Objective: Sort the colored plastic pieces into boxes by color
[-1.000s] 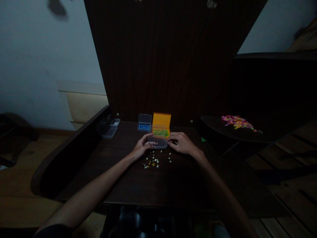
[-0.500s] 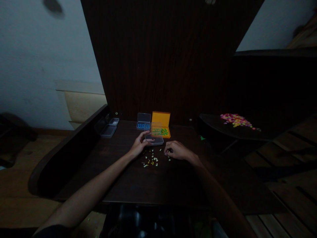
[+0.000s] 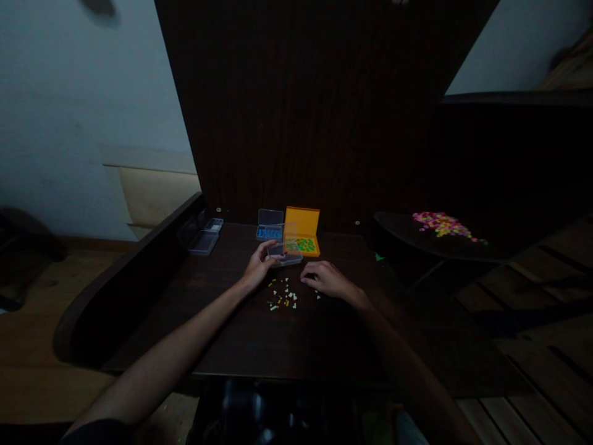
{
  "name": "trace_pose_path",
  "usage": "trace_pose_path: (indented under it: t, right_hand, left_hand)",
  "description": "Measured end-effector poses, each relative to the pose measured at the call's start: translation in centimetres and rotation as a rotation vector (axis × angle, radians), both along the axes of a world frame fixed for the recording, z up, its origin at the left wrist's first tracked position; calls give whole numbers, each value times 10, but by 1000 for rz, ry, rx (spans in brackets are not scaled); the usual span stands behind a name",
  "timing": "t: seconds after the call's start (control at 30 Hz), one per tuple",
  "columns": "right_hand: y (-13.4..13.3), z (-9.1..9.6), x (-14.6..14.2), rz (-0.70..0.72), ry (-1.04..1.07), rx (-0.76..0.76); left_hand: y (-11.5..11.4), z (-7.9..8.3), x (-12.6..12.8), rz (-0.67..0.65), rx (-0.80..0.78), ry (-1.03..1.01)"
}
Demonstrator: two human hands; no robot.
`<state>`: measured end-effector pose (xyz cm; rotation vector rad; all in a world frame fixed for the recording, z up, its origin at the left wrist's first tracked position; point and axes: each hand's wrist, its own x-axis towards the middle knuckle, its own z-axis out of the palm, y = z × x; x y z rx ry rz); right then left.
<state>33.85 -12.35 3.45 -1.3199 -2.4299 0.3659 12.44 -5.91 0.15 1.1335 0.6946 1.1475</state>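
My left hand (image 3: 260,264) grips the left side of a clear plastic box (image 3: 291,259) whose lid stands raised. A few tiny dark bits show inside it. Just right of the box, my right hand (image 3: 325,278) hovers low over the table with its fingertips pinched together; whatever they hold is too small or hidden to make out. Below the hands, several small white and yellow pieces (image 3: 288,296) lie scattered on the dark table (image 3: 259,346). A couple of white pieces (image 3: 317,295) rest beneath my right hand.
Behind the clear box stand an open orange box (image 3: 302,217) of green pieces and a small clear box (image 3: 270,217) of blue pieces. Another open clear box (image 3: 202,243) lies at the left. Pink and yellow pieces (image 3: 445,224) are heaped on the right shelf (image 3: 403,238).
My right hand has shifted slightly left and up, closer to the clear box. My left hand has tilted the box and moved it a little left.
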Motion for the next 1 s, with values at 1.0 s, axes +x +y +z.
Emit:
trace_pose_path:
  t: [1.0]
  right_hand:
    - [11, -13, 3, -47, 46, 2]
  left_hand:
    - [2, 1, 0, -5, -18, 7]
